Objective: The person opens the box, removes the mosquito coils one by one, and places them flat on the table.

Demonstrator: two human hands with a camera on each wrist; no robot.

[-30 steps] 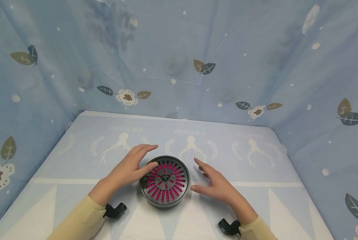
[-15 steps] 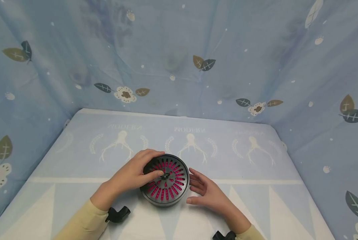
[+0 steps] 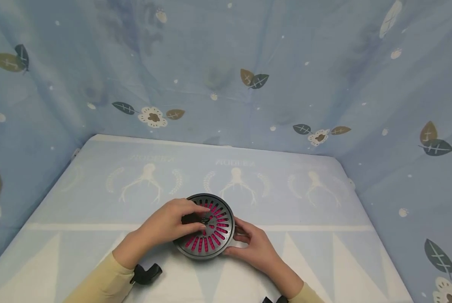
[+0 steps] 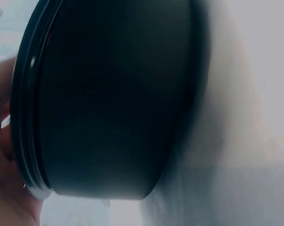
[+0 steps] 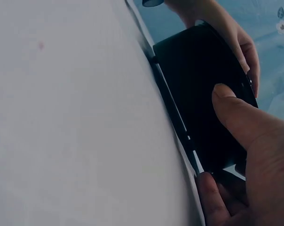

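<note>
A round dark-grey container (image 3: 218, 247) stands on the table, and its slotted lid (image 3: 221, 219) shows bright pink through the slots. My left hand (image 3: 169, 223) is over the left part of the lid. Its thumb and index fingertips are on either side of the small centre knob (image 3: 205, 220), with a gap between them; whether they touch it I cannot tell. My right hand (image 3: 254, 246) holds the container's right side, thumb toward the front and fingers curled behind. In the right wrist view the right thumb (image 5: 231, 106) lies along the dark side wall.
A pale patterned cloth (image 3: 286, 202) covers the table. Blue leaf-printed fabric (image 3: 218, 63) rises behind it and on both sides. A black curved piece (image 3: 146, 274) is attached at the left wrist, and another (image 3: 275, 299) shows at the right wrist.
My left fingers have come in over the lid and drawn toward the knob. My right hand has moved left and taken hold of the container's side. The container has stayed on the table.
</note>
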